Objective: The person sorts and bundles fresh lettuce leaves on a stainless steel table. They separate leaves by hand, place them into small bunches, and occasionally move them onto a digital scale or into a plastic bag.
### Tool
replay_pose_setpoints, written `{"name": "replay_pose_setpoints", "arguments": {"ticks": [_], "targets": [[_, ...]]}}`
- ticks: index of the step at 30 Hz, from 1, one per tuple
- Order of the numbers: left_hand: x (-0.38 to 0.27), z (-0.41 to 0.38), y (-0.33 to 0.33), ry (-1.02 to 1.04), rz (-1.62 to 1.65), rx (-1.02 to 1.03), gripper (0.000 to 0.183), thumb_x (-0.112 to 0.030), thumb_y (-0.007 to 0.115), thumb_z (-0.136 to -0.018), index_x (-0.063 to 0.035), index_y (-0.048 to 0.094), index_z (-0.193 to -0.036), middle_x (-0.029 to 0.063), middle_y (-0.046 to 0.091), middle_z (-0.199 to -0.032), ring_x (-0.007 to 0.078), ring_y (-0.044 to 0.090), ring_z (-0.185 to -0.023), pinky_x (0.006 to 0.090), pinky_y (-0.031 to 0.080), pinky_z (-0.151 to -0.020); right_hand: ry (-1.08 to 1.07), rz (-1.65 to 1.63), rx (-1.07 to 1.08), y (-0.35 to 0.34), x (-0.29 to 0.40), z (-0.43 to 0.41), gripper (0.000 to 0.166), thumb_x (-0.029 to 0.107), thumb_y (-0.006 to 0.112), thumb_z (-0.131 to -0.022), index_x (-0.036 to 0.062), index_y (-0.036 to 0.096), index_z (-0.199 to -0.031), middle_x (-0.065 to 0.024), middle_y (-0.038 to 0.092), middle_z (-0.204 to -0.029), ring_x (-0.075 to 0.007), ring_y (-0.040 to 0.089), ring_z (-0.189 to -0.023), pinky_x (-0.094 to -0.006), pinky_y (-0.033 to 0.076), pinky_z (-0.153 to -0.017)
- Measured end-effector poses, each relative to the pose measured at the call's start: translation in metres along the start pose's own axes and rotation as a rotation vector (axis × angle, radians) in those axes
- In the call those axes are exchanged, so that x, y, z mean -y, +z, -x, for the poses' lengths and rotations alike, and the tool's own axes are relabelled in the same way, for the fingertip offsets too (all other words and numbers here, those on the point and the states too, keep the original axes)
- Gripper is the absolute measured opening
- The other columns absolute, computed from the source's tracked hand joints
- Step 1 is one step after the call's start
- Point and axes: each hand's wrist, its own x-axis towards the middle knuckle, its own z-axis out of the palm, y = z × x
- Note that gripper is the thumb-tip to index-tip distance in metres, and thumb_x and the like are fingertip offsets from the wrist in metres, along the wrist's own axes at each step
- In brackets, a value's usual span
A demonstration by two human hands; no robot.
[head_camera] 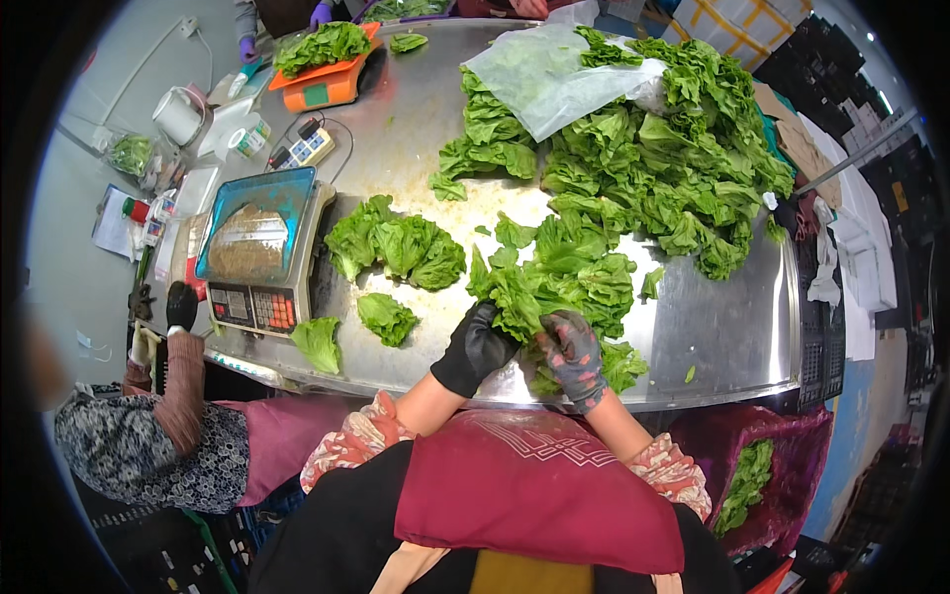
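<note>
Between my hands, over the near edge of the steel table, is a leafy green lettuce head. My left hand, in a black glove, grips its left side. In a grey glove with red patches, my right hand has its fingers curled against the lettuce's lower right; its fingertips are partly hidden by leaves. More lettuce lies just beyond and beneath my hands. To the left sit a cluster of lettuce heads and a smaller loose one.
A large lettuce heap, partly under a translucent plastic sheet, fills the far right. A digital scale stands left, near a co-worker's black-gloved hand. An orange scale bears lettuce at the back. A purple-lined crate sits low right.
</note>
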Motion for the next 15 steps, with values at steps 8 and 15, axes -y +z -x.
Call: {"name": "replay_pose_setpoints", "arguments": {"ticks": [8,15], "targets": [[0.006,-0.007,0.001,-0.015,0.146,-0.241,0.034,-0.014,0.042,-0.091,-0.0013,0.045,-0.123,0.0148,0.050,-0.125,0.0296,0.048,-0.115,0.0444,0.033,-0.105,0.801,-1.817,-0.405,0.014,-0.037,0.021,0.012,0.009,0.051,-0.090,0.0064,0.051,-0.102,-0.0077,0.058,-0.094,-0.0171,0.057,-0.070,-0.0312,0.053,-0.062],[0.009,-0.003,-0.007,-0.080,0.069,-0.114,0.039,-0.022,0.049,-0.089,-0.0045,0.045,-0.124,0.0132,0.049,-0.126,0.0296,0.046,-0.117,0.0468,0.038,-0.100,0.400,-0.373,-0.047,0.009,-0.031,0.026,0.027,0.017,0.056,-0.088,0.0024,0.051,-0.110,-0.0023,0.054,-0.087,-0.0091,0.051,-0.072,-0.0230,0.046,-0.063]]}}
